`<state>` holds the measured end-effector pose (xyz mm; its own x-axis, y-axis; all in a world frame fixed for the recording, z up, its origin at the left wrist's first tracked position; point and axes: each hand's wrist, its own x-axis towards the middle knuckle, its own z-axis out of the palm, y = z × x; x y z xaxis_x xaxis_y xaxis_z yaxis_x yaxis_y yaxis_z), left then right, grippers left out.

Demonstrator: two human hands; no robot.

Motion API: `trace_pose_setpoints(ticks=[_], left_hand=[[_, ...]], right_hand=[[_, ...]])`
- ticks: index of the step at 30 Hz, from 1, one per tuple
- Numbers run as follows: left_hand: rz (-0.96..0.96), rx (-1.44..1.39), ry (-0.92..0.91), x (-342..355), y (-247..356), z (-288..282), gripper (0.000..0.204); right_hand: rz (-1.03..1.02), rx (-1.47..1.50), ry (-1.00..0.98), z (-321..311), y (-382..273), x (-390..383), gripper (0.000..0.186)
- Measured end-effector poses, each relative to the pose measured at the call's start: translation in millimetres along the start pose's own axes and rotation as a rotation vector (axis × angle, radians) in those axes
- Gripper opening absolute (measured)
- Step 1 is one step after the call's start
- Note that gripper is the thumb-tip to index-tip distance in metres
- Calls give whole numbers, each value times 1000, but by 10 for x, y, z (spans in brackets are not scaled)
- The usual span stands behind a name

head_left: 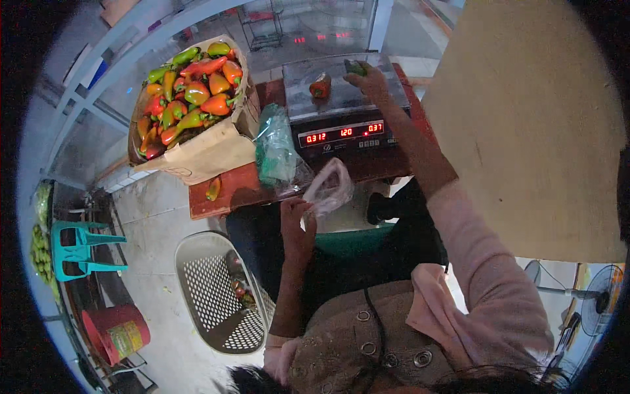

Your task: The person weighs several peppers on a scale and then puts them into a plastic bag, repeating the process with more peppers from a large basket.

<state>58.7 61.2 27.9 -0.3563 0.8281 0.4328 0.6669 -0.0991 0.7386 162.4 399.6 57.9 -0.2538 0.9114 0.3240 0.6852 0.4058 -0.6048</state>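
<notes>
My right hand [371, 84] is closed around a green pepper [356, 67] at the far right of a digital scale [300, 98] with a lit red display. A red pepper [320, 87] lies on the scale's plate, left of that hand. My left hand [298, 226] pinches the edge of a clear plastic bag [333, 187], held open in front of the scale. Between the scale and a cardboard box [213, 150] stands a bundle of greenish plastic bags [274, 148]. Red, orange and green peppers [190, 95] fill the box.
One loose pepper [213, 189] lies on the red table [199, 203]. On the floor are a pale perforated basket [184, 262] with a few items inside, a teal chair [80, 249] and a red bucket [115, 331]. A large tan panel [531, 131] rises at right, near a fan [598, 301].
</notes>
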Motion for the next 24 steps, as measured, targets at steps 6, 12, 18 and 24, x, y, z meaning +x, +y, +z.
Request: trace_pose_setpoints(ticks=[6, 12, 18, 24], left_hand=[[181, 79, -55, 231, 150, -38, 21], [129, 163, -51, 459, 581, 5, 20], [197, -189, -125, 276, 572, 306, 11], [316, 163, -87, 200, 1094, 114, 16]], right_hand=[[73, 992, -746, -1358, -835, -1350, 58], [-285, 505, -880, -1110, -452, -1866, 60], [103, 659, -1057, -1071, -560, -2132, 52], [464, 1410, -837, -874, -438, -2253, 47]])
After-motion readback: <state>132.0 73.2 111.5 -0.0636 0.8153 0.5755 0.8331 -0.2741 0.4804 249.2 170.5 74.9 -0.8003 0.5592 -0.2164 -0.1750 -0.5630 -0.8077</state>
